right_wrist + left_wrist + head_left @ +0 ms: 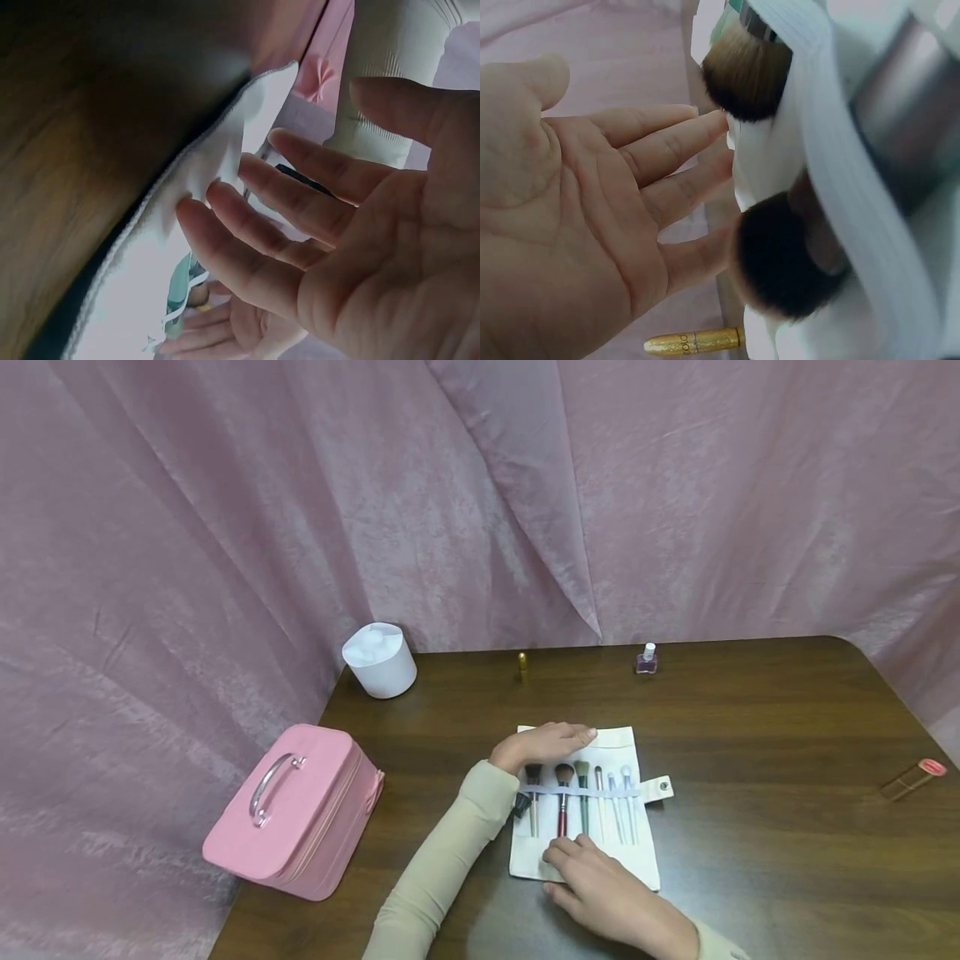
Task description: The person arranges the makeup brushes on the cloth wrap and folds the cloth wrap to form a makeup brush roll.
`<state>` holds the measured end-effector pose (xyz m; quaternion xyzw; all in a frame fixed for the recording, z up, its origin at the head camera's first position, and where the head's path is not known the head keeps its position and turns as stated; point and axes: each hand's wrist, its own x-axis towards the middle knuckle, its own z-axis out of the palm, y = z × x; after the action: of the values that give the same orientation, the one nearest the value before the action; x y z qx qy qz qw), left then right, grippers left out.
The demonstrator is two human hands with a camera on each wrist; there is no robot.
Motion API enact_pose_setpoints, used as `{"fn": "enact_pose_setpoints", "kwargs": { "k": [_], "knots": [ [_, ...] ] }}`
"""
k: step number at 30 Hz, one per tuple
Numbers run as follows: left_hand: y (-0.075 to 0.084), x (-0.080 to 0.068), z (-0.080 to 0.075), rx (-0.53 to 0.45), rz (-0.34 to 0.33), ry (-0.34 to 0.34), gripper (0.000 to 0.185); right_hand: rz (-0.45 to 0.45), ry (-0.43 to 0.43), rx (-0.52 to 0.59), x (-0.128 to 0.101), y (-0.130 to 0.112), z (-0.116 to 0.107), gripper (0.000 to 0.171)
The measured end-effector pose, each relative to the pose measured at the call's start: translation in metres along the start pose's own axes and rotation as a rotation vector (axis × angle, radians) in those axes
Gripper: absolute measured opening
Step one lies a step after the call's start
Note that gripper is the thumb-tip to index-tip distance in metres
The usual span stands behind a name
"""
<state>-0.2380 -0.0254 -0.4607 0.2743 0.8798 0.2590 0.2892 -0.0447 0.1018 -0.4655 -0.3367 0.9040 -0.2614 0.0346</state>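
Observation:
A white fabric brush roll [633, 864] lies spread on the table, with several makeup brushes tucked under its elastic band [592, 792]. Among them are a red-handled brush [563, 802] and a green-handled brush [583, 802]. My left hand [546, 744] lies across the roll's upper left part, fingers extended. In the left wrist view, its fingertips reach the fabric beside a dark-tipped brush head [776, 255]. At the lower edge, my right hand [596, 887] rests with loosely bent fingers. The right wrist view shows its fingertips [196, 214] at the white cloth, nothing gripped.
A pink case [288, 810] with a metal handle stands at the left. Along the back are a white round container [386, 672], a small gold tube [522, 663] and a nail polish bottle [647, 662]. A brownish tube with a pink end [911, 779] lies far right.

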Motion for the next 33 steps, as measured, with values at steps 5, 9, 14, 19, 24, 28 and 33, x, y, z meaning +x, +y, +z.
{"fn": "enact_pose_setpoints", "kwargs": {
  "k": [5, 9, 14, 19, 24, 28, 33],
  "knots": [
    [0.0, -0.005, -0.004, 0.036, -0.024, 0.0, 0.069, -0.011, -0.018, 0.028, -0.004, 0.006, -0.005, 0.027],
    [-0.003, -0.009, -0.007, 0.041, -0.042, 0.007, 0.069, -0.051, -0.025, 0.045, -0.009, 0.013, -0.009, 0.026],
    [-0.013, -0.014, -0.009, 0.084, -0.02, 0.006, 0.067, -0.072, -0.017, 0.052, -0.017, 0.024, -0.014, 0.026],
    [-0.025, -0.023, -0.012, 0.115, 0.006, 0.011, 0.061, -0.102, 0.027, 0.049, -0.025, 0.034, -0.017, 0.024],
    [-0.036, -0.037, -0.015, 0.119, 0.042, 0.005, 0.055, -0.14, 0.083, 0.054, -0.033, 0.047, -0.018, 0.024],
    [-0.042, -0.046, -0.016, 0.139, 0.048, 0.005, 0.051, -0.164, 0.107, 0.064, -0.036, 0.058, -0.021, 0.024],
    [-0.044, -0.056, -0.014, 0.188, 0.006, 0.01, 0.045, -0.107, 0.069, 0.079, -0.039, 0.069, -0.029, 0.021]
  ]
}}
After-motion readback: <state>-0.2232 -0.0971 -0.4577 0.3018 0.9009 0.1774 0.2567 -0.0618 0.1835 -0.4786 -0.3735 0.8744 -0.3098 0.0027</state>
